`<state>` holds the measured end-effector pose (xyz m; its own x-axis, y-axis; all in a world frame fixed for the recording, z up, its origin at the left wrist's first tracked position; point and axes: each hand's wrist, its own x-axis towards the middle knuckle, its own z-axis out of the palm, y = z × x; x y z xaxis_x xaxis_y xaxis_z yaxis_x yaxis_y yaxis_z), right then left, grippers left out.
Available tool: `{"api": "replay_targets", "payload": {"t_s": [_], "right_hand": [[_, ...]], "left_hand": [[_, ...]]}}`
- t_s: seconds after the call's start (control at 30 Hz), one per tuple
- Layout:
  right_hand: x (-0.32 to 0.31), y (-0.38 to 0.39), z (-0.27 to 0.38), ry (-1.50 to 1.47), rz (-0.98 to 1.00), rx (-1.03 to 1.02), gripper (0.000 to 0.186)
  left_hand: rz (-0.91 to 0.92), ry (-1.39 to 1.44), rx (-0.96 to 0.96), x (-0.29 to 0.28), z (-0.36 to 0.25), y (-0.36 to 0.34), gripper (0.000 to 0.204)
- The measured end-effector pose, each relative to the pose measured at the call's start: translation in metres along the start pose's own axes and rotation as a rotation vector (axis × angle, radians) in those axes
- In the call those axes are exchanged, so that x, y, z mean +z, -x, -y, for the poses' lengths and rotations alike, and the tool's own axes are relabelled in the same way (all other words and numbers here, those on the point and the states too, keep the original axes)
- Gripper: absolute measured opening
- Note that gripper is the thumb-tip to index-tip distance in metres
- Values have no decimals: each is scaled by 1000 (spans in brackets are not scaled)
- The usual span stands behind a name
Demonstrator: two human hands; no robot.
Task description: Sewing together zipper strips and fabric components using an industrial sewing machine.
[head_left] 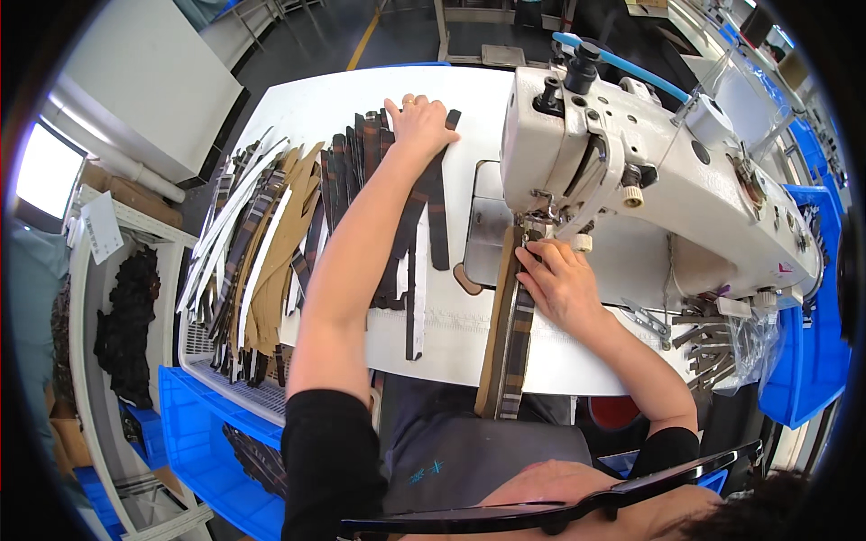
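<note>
Right hand point(564, 287), fingers half bent, rests on the long tan and dark-plaid fabric strip point(495, 347) running from the white metal sewing machine point(672, 158); can't tell if it's pinching! Left hand point(422, 129), loosely spread, touches flat black fabric strips point(438, 230), grip unclear, across the smooth white tabletop point(311, 101).

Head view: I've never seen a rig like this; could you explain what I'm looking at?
There is no robot: a head-worn fisheye camera looks down at a person's bare hands, so straight edges bend. On the white tabletop stands an industrial sewing machine. The right hand has its fingertips on a brown-and-striped fabric strip near the presser foot. The left hand touches dark fabric strips; whether it grips one is unclear. Farther left lie tan and white strips.
</note>
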<state>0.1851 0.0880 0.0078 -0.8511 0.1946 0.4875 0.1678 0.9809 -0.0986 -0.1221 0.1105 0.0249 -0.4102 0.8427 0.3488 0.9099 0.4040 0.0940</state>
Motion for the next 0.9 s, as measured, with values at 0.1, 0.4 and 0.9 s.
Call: {"api": "replay_targets", "payload": {"t_s": [0.1,0.4,0.9], "right_hand": [[1,0,-1,-25,1,5,31],[1,0,0,-30,-37,-22,29],[1,1,3,0,-39,1,33]], "left_hand": [[-40,-10,-80,21,-2,-13,16],[156,1006,87,-137,-30,139,24],[-171,322,646,-41,-66,170,55]]}}
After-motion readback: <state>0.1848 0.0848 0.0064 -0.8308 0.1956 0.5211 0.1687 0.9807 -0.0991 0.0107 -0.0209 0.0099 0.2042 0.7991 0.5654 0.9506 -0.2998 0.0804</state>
